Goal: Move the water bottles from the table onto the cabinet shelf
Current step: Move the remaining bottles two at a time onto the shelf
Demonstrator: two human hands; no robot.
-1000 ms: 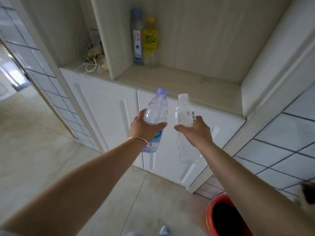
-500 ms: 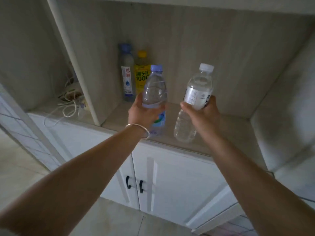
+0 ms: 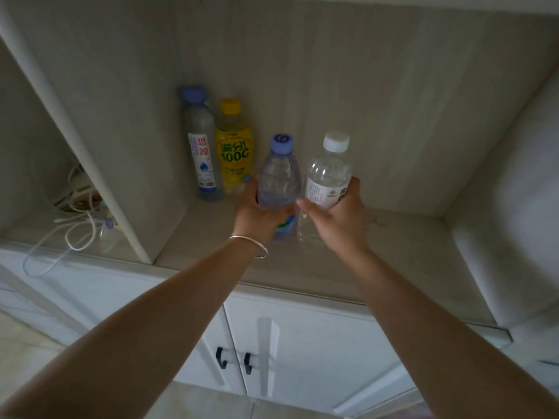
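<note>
My left hand [image 3: 257, 214] grips a clear water bottle with a purple cap [image 3: 279, 173] around its middle. My right hand [image 3: 338, 216] grips a clear water bottle with a white cap [image 3: 328, 173]. Both bottles stand upright side by side, almost touching, over the wooden cabinet shelf [image 3: 393, 252], their bases at or just above the surface; I cannot tell whether they touch it. A silver bangle sits on my left wrist.
At the back left of the shelf stand a tall blue-capped bottle [image 3: 201, 152] and a yellow drink bottle [image 3: 233, 146]. A vertical divider [image 3: 99, 164] separates a left compartment holding white cables [image 3: 72, 234]. White cabinet doors with black handles [image 3: 234, 359] are below.
Both hands have carried the bottles forward and down into the shelf opening, closer together. My view has moved nearer to the cabinet.
</note>
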